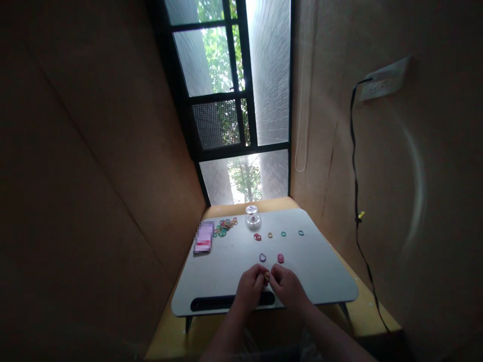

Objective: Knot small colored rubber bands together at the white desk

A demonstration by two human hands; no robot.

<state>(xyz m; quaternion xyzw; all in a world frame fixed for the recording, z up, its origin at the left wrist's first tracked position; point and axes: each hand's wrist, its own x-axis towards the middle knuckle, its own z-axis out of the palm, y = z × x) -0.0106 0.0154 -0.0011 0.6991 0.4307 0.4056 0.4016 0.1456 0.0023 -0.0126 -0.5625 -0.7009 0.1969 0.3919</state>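
Near the front of the white folding table, my left hand and my right hand meet with fingertips pinched. Between them is a small yellow hair tie, partly hidden by the fingers. Just beyond my hands lie a purple hair tie and pink hair ties. Farther back is a row of red hair ties, a yellow-orange one, a green one and a teal one. A mixed pile of hair ties lies at the back left.
A clear rounded jar stands at the table's back edge. On the left lies a phone with a blurred screen. A dark slot runs along the front edge. Walls flank both sides, and a black cable hangs at right.
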